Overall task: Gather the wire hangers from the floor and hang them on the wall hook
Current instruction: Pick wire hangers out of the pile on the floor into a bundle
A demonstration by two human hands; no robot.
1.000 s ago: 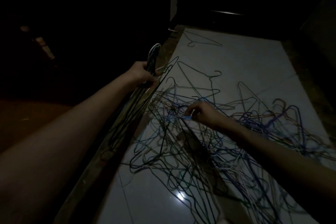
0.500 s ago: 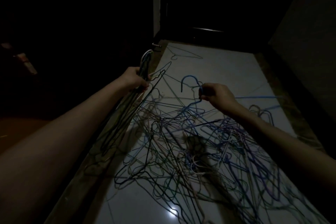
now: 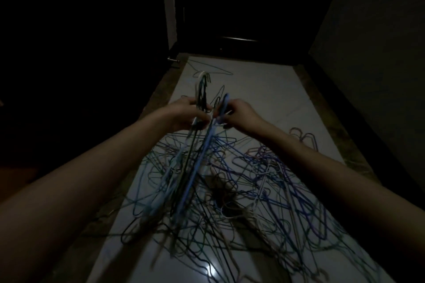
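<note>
Gathering step: left hand (image 3: 184, 114) gripping a bunch of hangers (image 3: 202, 96), right hand (image 3: 240, 115) pinching a blue hanger (image 3: 220, 110) beside it, many more on the floor (image 3: 264, 89); next, slipping blue into the bunch.

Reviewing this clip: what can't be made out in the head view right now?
- Wall hook: not visible; the surroundings are dark.
- Count in the left hand's bundle of hangers: wires overlap, motion-blurred.
- Right hand's grip on the blue hanger: fingertips hidden behind wires.
- Floor pile: tangled, cut off below.
</note>
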